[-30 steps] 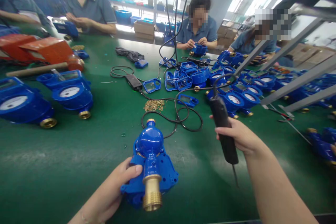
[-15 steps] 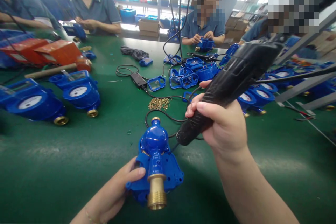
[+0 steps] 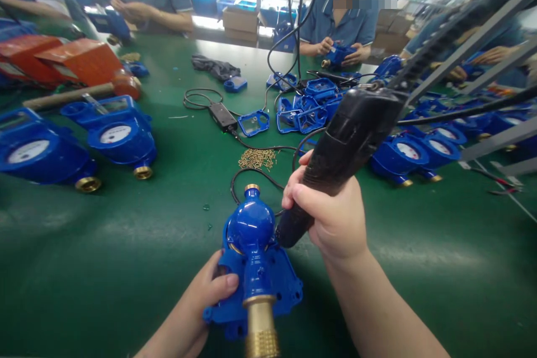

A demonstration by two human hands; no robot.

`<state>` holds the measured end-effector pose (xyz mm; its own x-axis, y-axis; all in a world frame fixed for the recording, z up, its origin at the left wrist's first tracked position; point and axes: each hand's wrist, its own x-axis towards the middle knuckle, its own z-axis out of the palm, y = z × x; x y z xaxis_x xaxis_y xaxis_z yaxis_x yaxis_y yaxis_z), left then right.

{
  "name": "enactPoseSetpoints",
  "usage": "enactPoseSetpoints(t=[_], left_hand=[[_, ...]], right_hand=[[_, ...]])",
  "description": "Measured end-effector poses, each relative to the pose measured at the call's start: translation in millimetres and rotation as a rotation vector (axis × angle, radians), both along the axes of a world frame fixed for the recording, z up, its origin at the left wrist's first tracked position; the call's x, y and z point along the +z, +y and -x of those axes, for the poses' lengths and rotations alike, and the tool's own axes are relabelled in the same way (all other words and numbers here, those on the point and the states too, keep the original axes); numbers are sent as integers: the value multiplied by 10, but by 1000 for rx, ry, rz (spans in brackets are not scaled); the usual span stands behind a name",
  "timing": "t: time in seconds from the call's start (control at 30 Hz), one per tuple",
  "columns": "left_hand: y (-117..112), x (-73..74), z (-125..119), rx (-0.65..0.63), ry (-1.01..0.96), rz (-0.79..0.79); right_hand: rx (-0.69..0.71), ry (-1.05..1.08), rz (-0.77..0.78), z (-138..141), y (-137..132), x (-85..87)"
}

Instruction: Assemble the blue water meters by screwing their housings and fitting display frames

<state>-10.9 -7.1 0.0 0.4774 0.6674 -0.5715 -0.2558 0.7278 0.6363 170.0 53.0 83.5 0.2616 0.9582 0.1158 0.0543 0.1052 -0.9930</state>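
Observation:
In the head view, a blue water meter (image 3: 254, 229) with brass threaded ends lies underside up near the table's front edge. My left hand (image 3: 213, 293) is closed on the left side of its blue housing, thumb on top. My right hand (image 3: 331, 212) wraps round a black electric screwdriver (image 3: 352, 134), tilted with its lower end down by the right side of the meter's round body. The screwdriver's tip is hidden behind the meter. Just beyond the meter lies a pile of small brass screws (image 3: 257, 159).
Two blue water meters (image 3: 115, 134) stand at left, near a mallet (image 3: 126, 85) and orange boxes (image 3: 79, 61). Blue frames (image 3: 308, 109), cables and a black adapter (image 3: 221, 117) lie mid-table. More meters (image 3: 406, 151) and metal bars (image 3: 470, 50) are at right. Co-workers (image 3: 344, 28) sit opposite.
My right hand has brought the screwdriver down and left, closer to the water meter's side. My left hand keeps its hold on the meter. The camera view has tilted down slightly.

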Motion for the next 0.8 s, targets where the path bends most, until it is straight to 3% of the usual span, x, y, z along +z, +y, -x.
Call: enactPoseSetpoints(t=[0.4, 0.6, 0.7, 0.8], left_hand=[[69, -33, -13, 1, 3, 54], [86, 60, -13, -15, 27, 35], [81, 100, -8, -5, 76, 5], [67, 85, -20, 22, 97, -2]], right_hand=[[-139, -1, 3, 49, -17, -20], [-24, 164, -56, 20, 2, -79], [86, 236, -89, -60, -6, 29], [45, 225, -240, -183, -101, 292]])
